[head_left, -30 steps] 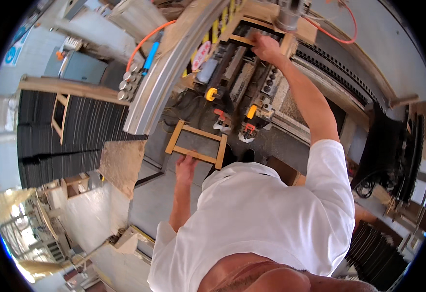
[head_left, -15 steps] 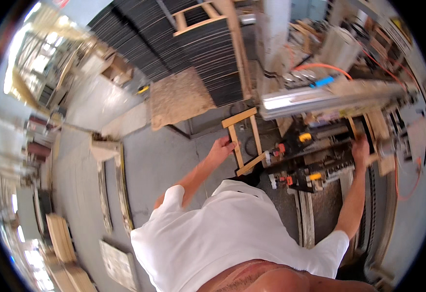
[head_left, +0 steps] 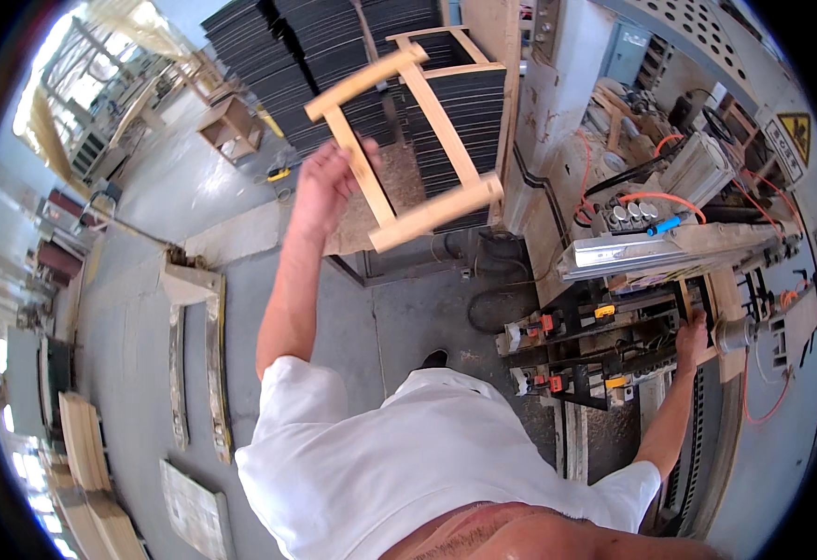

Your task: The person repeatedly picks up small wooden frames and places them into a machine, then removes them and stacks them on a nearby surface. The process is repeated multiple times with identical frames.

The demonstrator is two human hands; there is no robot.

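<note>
My left hand (head_left: 322, 187) is closed around one long rail of a light wooden frame (head_left: 441, 121). Four-sided and open in the middle, the frame is tilted in the air in front of a tall stack of black sheets (head_left: 460, 121). Far to the right, my right hand (head_left: 693, 338) reaches into a clamping machine (head_left: 581, 359). Its fingers are curled beside a wooden strip (head_left: 684, 297) there; what they grip is mostly hidden.
Orange-and-black clamps (head_left: 548, 383) line the machine's near side, under a shiny metal beam (head_left: 632, 250). A second wooden frame (head_left: 455, 69) rests by the black stack. Two long rails (head_left: 217, 373) and a pale board (head_left: 194, 509) lie on the floor at left.
My left hand has lifted the wooden frame from beside the machine, up and to the left, before the black stack. My right hand is a little lower in view, still at the machine.
</note>
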